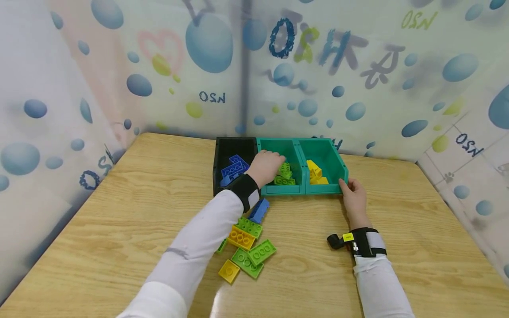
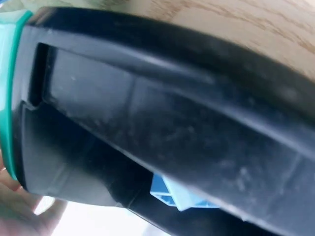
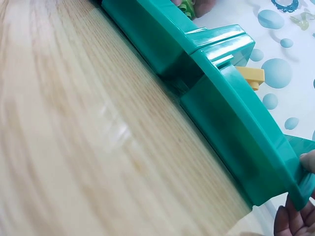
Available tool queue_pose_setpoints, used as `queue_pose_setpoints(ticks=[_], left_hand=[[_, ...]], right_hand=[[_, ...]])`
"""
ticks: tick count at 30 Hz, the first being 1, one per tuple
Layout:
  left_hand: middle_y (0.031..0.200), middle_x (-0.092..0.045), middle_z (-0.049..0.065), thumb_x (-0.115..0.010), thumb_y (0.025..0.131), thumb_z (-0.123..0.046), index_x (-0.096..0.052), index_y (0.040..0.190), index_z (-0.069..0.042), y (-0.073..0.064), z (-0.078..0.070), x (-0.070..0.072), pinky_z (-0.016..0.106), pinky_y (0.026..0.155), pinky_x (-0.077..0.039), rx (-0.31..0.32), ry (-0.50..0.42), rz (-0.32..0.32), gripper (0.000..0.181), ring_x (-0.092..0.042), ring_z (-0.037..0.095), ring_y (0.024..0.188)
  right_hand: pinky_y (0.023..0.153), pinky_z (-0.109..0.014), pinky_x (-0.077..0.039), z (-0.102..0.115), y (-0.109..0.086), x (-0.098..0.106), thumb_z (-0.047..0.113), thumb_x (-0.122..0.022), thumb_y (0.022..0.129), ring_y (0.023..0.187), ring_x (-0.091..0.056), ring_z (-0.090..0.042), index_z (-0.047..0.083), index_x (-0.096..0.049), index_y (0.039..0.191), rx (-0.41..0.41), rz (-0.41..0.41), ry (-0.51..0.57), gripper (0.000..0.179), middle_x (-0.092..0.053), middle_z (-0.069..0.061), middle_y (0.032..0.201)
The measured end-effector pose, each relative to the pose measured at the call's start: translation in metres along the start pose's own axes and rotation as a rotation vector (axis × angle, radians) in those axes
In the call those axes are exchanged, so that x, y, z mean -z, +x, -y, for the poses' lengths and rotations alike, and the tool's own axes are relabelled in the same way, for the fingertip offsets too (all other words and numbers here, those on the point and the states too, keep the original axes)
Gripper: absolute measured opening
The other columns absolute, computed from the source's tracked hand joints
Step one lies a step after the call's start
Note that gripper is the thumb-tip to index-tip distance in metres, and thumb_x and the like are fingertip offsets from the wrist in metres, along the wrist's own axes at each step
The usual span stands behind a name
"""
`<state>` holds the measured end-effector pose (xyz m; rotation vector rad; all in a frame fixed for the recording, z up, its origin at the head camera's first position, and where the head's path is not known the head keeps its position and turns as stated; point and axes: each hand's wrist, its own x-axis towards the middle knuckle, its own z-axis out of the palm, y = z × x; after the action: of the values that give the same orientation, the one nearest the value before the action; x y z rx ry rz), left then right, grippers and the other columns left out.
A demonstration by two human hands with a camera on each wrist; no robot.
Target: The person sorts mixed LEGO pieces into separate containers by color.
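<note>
Over the middle teal bin (image 1: 281, 190) my left hand (image 1: 265, 167) reaches in from the left, fingers bent down. In the right wrist view its fingers pinch a green toy brick (image 3: 187, 8) above the rim. More green bricks (image 1: 284, 181) lie in that bin below the hand. My right hand (image 1: 354, 198) grips the front right corner of the right teal bin (image 1: 324, 189), thumb on the rim and fingers outside. Yellow bricks (image 1: 316, 172) lie inside it. A black bin (image 1: 235, 143) on the left holds blue bricks (image 1: 234, 168).
In front of the bins lies a loose pile: a blue brick (image 1: 259, 210), several green bricks (image 1: 262, 251), a yellow brick (image 1: 241, 237) and a smaller yellow brick (image 1: 229, 271). My left forearm partly covers it. A patterned curtain (image 1: 286, 88) stands behind the wooden table (image 1: 167, 176).
</note>
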<state>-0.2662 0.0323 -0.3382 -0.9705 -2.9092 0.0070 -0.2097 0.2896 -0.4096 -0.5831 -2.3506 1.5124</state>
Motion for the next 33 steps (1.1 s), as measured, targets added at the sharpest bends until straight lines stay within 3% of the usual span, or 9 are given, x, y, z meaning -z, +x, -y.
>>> queue_pose_setpoints(ticks=[5,9,13,15,17,21,26,33], left_hand=[[0.115,-0.066,0.004,-0.053,0.093,-0.006,-0.066,0.112,-0.016,-0.002,-0.001,-0.001,0.046,0.111,-0.025,0.062,0.04,0.027,0.025,-0.056,0.025,0.115],[0.133,-0.056,0.006,-0.049,0.096,-0.01,-0.065,0.118,-0.016,-0.003,-0.005,-0.005,0.047,0.113,-0.017,0.06,0.088,0.078,0.028,-0.042,0.027,0.133],[0.154,-0.028,0.007,-0.04,0.1,-0.019,-0.04,0.144,-0.019,-0.005,-0.008,-0.006,0.05,0.114,-0.006,0.067,0.128,0.188,0.043,-0.015,0.028,0.146],[0.157,-0.018,0.008,-0.038,0.101,-0.023,-0.025,0.149,-0.023,-0.006,-0.009,-0.005,0.05,0.114,-0.003,0.066,0.123,0.208,0.05,-0.007,0.028,0.147],[0.158,-0.014,0.01,-0.038,0.101,-0.026,-0.019,0.151,-0.026,-0.007,-0.009,-0.003,0.05,0.114,-0.002,0.062,0.088,0.193,0.053,-0.005,0.03,0.147],[0.157,-0.013,0.015,-0.041,0.1,-0.035,-0.025,0.149,-0.022,-0.01,-0.007,0.006,0.047,0.115,-0.01,0.039,-0.021,0.156,0.054,-0.009,0.032,0.146],[0.151,-0.03,0.016,-0.043,0.099,-0.034,-0.044,0.14,-0.015,-0.022,-0.006,0.025,0.044,0.111,-0.026,-0.019,-0.161,0.086,0.046,-0.028,0.032,0.14],[0.131,-0.056,0.009,-0.046,0.098,-0.031,-0.06,0.125,-0.012,-0.053,0.0,0.039,0.033,0.098,-0.042,-0.123,-0.253,-0.087,0.035,-0.053,0.023,0.12]], right_hand=[[0.08,-0.021,-0.034,0.0,0.0,-0.001,0.036,-0.047,0.096,0.095,-0.038,-0.013,-0.003,-0.052,0.122,0.005,-0.007,0.01,0.047,-0.046,-0.005,0.104],[0.079,-0.02,-0.034,-0.001,0.0,-0.001,0.037,-0.047,0.096,0.094,-0.038,-0.013,-0.003,-0.053,0.121,0.006,-0.011,-0.001,0.047,-0.047,-0.005,0.102],[0.079,-0.02,-0.034,-0.001,-0.001,-0.001,0.038,-0.047,0.096,0.094,-0.038,-0.013,-0.002,-0.053,0.121,0.0,-0.008,-0.008,0.048,-0.047,-0.005,0.103],[0.08,-0.02,-0.034,-0.001,-0.001,-0.001,0.038,-0.047,0.096,0.095,-0.038,-0.013,-0.003,-0.052,0.122,0.0,-0.004,0.001,0.048,-0.047,-0.005,0.104],[0.081,-0.021,-0.034,-0.001,-0.001,-0.001,0.038,-0.047,0.096,0.096,-0.038,-0.013,-0.003,-0.052,0.123,-0.001,-0.003,0.009,0.049,-0.046,-0.005,0.104],[0.081,-0.021,-0.034,-0.001,0.0,-0.001,0.039,-0.046,0.096,0.096,-0.038,-0.013,-0.002,-0.051,0.123,-0.006,0.001,0.015,0.05,-0.046,-0.004,0.104],[0.079,-0.02,-0.034,-0.001,0.0,-0.001,0.037,-0.047,0.096,0.095,-0.037,-0.013,-0.002,-0.051,0.123,-0.01,-0.003,0.026,0.048,-0.045,-0.003,0.102],[0.08,-0.021,-0.033,-0.001,0.0,-0.002,0.037,-0.047,0.096,0.094,-0.038,-0.012,-0.002,-0.051,0.122,-0.007,-0.002,0.02,0.047,-0.045,-0.002,0.1]])
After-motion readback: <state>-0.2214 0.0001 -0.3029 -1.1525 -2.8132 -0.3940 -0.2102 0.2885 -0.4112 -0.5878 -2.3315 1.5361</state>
